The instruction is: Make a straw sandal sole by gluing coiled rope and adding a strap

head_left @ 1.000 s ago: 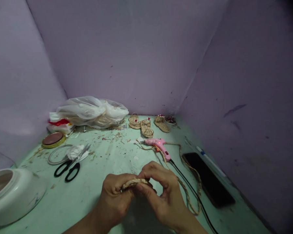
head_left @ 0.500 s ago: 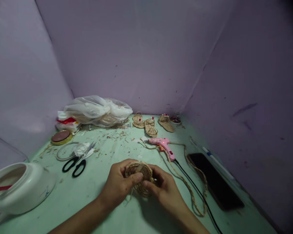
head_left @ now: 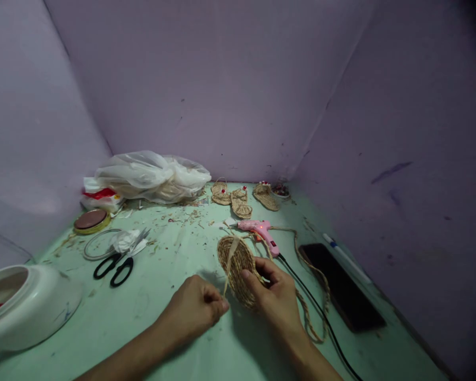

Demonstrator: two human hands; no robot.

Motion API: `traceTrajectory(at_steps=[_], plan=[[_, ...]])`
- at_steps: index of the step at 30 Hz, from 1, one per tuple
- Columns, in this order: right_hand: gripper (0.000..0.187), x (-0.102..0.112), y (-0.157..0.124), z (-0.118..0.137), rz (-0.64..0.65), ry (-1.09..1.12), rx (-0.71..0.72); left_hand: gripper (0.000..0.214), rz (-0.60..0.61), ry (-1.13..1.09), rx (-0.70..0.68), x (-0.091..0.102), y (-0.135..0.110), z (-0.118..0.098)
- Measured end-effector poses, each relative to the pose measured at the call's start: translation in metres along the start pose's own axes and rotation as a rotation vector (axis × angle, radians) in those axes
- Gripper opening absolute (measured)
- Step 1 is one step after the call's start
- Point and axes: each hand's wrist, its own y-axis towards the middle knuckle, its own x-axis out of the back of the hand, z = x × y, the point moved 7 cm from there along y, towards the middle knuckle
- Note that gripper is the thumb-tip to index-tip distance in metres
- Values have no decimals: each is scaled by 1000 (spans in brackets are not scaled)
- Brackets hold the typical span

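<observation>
A small oval sole woven of straw rope [head_left: 238, 267] stands tilted over the green table. My right hand [head_left: 275, 299] grips its lower right edge with thumb in front and fingers behind. A pale straw strip [head_left: 230, 259] runs across the sole's face down to my left hand [head_left: 196, 312], which pinches the strip's lower end just left of the sole. A braided straw rope [head_left: 307, 293] trails on the table to the right of my right hand.
A pink glue gun [head_left: 259, 233] with its black cord lies behind the sole. Black scissors [head_left: 115, 267], a white jar [head_left: 21, 304], a tape roll [head_left: 89, 220], a plastic bag [head_left: 150, 177], finished straw sandals [head_left: 240, 198], a black phone [head_left: 341, 288] and a pen [head_left: 345, 259] surround the work area.
The sole was held flat between both hands; now it is turned up to face me in my right hand, and my left hand has drawn away, pulling a straw strip down.
</observation>
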Motion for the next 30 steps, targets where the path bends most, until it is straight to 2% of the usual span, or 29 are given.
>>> traceTrajectory(at_steps=[4,7,8,11,14,17,19,21,26,30], plan=[[22,2,2,-1,-16,-53,30,23,125,-118,-27,9,-7,-15],[21,-2,2,-3,41,-46,3,22,97,-292,-105,37,-17,-36],[21,-5,2,-4,78,-30,-14,20,64,-373,-130,48,-20,-43],[21,-14,-1,-5,201,14,-35,16,-156,-695,-196,87,-25,-53],[18,-20,-4,-3,291,18,-18,22,-370,-948,-158,112,-25,-46],[17,-23,-7,-2,351,12,-13,24,-393,-1104,-9,111,-18,-33],[18,-26,-9,-2,387,6,-12,24,-368,-1113,12,106,-14,-32],[21,-29,-12,-4,434,25,-56,22,-363,-1064,-66,105,-14,-36],[30,-39,-24,-17,598,152,-300,15,-376,-882,-366,103,-28,-56],[31,-43,-32,-22,670,175,-407,15,-440,-772,-430,103,-37,-64]])
